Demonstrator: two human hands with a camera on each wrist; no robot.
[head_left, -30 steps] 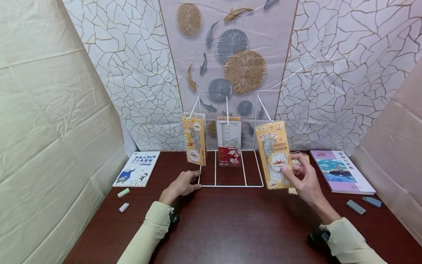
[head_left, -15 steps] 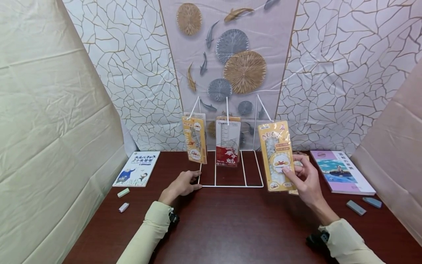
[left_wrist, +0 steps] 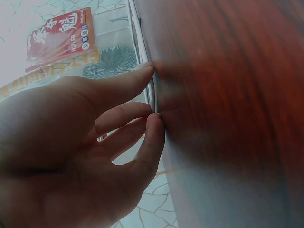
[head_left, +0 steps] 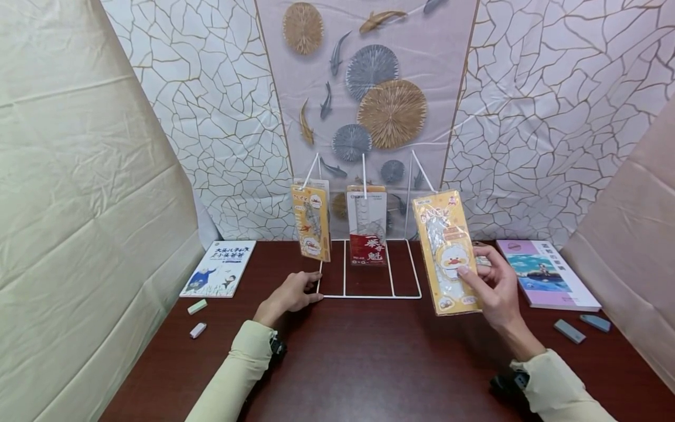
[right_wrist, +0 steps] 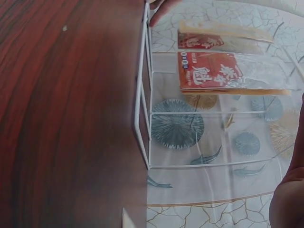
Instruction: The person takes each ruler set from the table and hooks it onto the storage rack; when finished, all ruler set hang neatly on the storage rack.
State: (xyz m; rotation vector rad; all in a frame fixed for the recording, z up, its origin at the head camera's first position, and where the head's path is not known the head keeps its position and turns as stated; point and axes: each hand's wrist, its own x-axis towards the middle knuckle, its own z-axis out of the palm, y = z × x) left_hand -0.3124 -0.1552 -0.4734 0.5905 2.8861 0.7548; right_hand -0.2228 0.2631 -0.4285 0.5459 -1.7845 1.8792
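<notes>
My left hand (head_left: 285,298) holds the front left corner of the white wire display rack (head_left: 369,298) at the table, thumb and fingertips against the wire. My right hand (head_left: 495,287) pinches a yellow DUCK ruler-set pack (head_left: 448,258), thumb in front. Its upper edge is close to the tip of the rack's right hook (head_left: 423,171); whether it hangs there I cannot tell. A yellow DUCK pack (head_left: 311,225) hangs on the left hook, with another behind it. Red-and-white ruler pack (head_left: 366,228) hangs on the middle hook. The right wrist view shows only part of my right hand (right_wrist: 287,199).
A white picture book (head_left: 218,269) and two small erasers (head_left: 197,307) lie at the left. On the right are a pink-covered book (head_left: 545,275) and two grey-blue blocks (head_left: 569,331). Patterned cloth hangs behind the rack.
My right hand has moved slightly right, and the pack's lower end has swung right and down. The left hand holds still on the rack. The hanging packs sway slightly.
</notes>
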